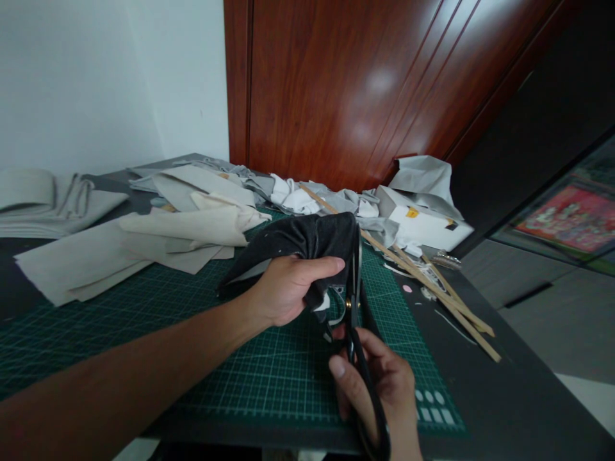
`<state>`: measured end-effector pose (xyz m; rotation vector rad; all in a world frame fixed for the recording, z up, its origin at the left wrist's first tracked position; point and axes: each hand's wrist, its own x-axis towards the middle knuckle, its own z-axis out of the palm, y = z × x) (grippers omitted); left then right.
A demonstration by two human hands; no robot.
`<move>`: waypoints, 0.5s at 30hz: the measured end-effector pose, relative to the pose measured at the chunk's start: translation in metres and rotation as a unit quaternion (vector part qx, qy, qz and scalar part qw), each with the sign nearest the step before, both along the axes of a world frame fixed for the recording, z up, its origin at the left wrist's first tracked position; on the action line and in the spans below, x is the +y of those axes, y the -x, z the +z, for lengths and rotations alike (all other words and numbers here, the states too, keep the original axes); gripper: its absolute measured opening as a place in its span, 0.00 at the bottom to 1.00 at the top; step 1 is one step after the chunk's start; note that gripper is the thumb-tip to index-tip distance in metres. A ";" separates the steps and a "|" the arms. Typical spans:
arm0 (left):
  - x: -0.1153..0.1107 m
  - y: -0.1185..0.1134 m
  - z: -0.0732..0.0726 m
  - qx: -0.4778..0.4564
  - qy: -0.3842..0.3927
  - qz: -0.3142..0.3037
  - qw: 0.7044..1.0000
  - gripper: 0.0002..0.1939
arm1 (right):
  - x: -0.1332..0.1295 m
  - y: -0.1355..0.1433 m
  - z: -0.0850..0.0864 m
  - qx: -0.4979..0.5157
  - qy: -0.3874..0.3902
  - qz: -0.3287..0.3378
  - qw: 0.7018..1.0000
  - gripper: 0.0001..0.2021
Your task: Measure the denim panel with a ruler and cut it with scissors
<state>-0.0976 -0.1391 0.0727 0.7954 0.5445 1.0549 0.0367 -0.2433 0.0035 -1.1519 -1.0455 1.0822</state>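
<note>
A piece of black fabric (288, 237), folded and gathered, is gripped by my left hand (291, 282), whose thumb lies across its top. The fingers beneath are partly hidden by the cloth. My right hand (379, 378) is closed round the black handles of a pair of scissors (353, 307). The scissor blades point away from me along the fabric's right edge; whether they are parted around the cloth I cannot tell. Below the fabric, near the pivot, a pale scrap and a thin white strip hang down. Both hands are above a green cutting mat (259, 378).
Pale cloth pieces (192, 224) lie at the left, with a folded grey stack (43, 202) farther left. A white box (423, 214) stands at the back right. Wooden strips (446, 301) lie at the right of the dark table (509, 397), before a red-brown wooden panel (331, 89).
</note>
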 end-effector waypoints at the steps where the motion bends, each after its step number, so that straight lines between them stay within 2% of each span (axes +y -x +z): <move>1: 0.000 0.000 0.000 0.004 0.002 -0.002 1.000 0.06 | 0.000 0.000 0.001 0.000 -0.001 0.000 1.000 0.20; 15: 0.002 0.002 -0.005 0.023 0.003 -0.003 1.000 0.06 | 0.001 -0.002 -0.006 -0.024 -0.007 0.000 1.000 0.19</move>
